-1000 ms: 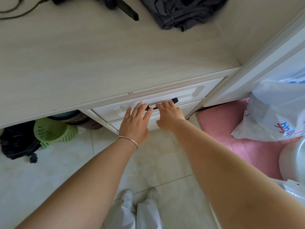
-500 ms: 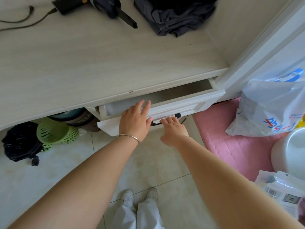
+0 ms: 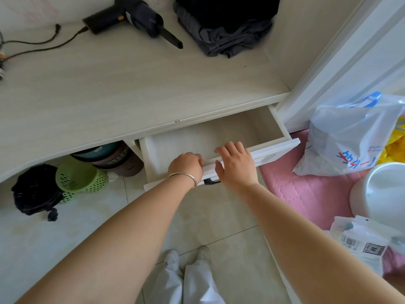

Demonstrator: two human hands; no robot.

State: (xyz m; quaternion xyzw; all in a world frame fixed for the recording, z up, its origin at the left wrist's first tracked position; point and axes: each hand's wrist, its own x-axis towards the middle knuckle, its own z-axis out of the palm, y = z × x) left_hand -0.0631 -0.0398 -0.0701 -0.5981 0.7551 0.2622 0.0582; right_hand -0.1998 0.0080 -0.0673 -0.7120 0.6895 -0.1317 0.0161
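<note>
Under the desk top (image 3: 131, 95), the white drawer (image 3: 275, 153) stands well out, our left hand (image 3: 186, 165) curled over its front edge, our right hand (image 3: 237, 166) lying loosely spread there; we judge it light, rigid, free-sliding, best held by that edge or its black handle (image 3: 211, 182).

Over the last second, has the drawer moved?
Yes. The drawer has slid out toward the person, away from under the desktop edge. Its front was flush below that edge, and now its inside shows.
</note>
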